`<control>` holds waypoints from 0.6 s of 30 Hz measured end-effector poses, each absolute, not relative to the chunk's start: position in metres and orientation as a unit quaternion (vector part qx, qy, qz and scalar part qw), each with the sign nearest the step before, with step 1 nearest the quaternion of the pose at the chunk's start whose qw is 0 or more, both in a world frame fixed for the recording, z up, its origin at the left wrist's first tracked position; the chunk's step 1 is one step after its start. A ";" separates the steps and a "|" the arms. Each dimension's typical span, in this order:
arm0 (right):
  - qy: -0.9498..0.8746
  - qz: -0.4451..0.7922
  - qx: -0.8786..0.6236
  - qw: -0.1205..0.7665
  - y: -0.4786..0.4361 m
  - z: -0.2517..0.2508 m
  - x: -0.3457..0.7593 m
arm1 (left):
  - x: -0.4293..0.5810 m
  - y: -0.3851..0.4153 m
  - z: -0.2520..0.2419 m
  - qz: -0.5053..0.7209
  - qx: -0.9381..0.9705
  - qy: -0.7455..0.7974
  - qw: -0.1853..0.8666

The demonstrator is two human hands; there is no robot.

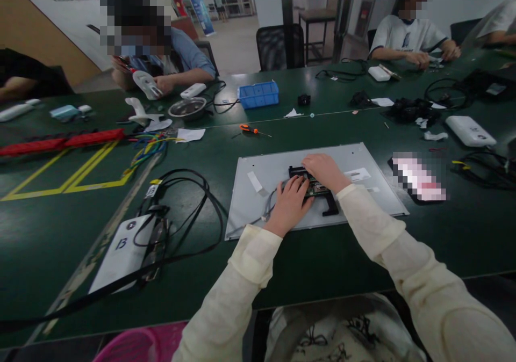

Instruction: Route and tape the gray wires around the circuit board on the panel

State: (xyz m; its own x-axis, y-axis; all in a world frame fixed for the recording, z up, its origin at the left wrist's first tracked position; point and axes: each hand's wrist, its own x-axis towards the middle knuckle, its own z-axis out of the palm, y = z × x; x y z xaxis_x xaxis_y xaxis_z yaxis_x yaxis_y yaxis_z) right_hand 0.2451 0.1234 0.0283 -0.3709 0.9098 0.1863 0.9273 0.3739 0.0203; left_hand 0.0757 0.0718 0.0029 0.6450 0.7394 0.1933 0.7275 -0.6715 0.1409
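A flat grey panel point(363, 160) lies on the dark green table point(306, 254) in front of me. A black bracket point(329, 205) and a small circuit board point(316, 189) sit at its middle. My left hand point(291, 203) rests flat on the panel, fingers stretched onto the board's left end, beside a grey ribbon cable point(269, 207). My right hand point(323, 170) lies over the bracket's top, fingers curled down on the board. What lies under those fingers is hidden.
An orange-handled screwdriver point(249, 129) and a blue tray point(258, 94) lie beyond the panel. Black cables point(189, 201) and a white box point(123, 252) sit at left, a blurred object point(418, 176) at right. Other people work along the far edge.
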 end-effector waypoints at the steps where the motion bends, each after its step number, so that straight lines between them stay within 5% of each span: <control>1: -0.829 -0.057 -0.552 0.065 0.124 0.027 0.243 | 0.076 0.072 0.003 0.120 0.907 0.404 0.026; 18: -0.833 -0.020 -0.550 0.060 0.132 0.020 0.237 | 0.075 0.074 0.002 0.127 0.907 0.399 0.045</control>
State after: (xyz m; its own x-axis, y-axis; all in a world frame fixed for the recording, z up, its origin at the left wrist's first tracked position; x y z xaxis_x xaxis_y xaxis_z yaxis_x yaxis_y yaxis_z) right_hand 0.2370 0.1319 0.0199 -0.3878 0.9136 0.1225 0.9184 0.3942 -0.0323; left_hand 0.0754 0.0745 0.0018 0.6496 0.7353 0.1935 0.7123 -0.6775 0.1831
